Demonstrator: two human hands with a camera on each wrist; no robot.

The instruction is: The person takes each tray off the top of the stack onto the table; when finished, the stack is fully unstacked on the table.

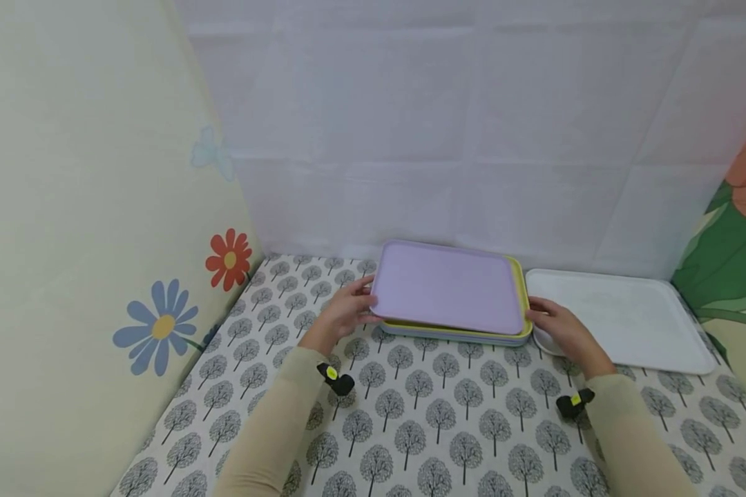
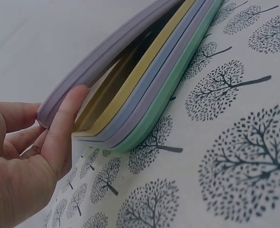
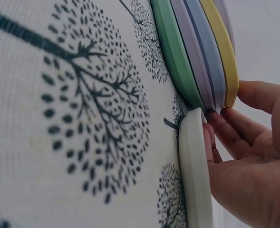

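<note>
A lavender tray (image 1: 447,286) lies tilted on top of a stack of trays, its left end raised. My left hand (image 1: 347,310) pinches that raised end, thumb on the near side and fingers behind, as the left wrist view shows. Beneath it come a yellow tray (image 2: 144,61), a blue tray (image 2: 130,111), another lavender tray (image 2: 142,99) and a green tray (image 2: 151,121) at the bottom. At the stack's right end is my right hand (image 1: 559,328). Its thumb (image 3: 256,92) touches the yellow rim, and its extended fingers reach the edges of the stack.
A white tray (image 1: 634,324) lies to the right of the stack, its left end close by my right hand. A cloth printed with trees (image 1: 435,428) covers the table. White sheeting (image 1: 410,138) hangs behind, and a flower-printed wall (image 1: 161,328) stands at the left.
</note>
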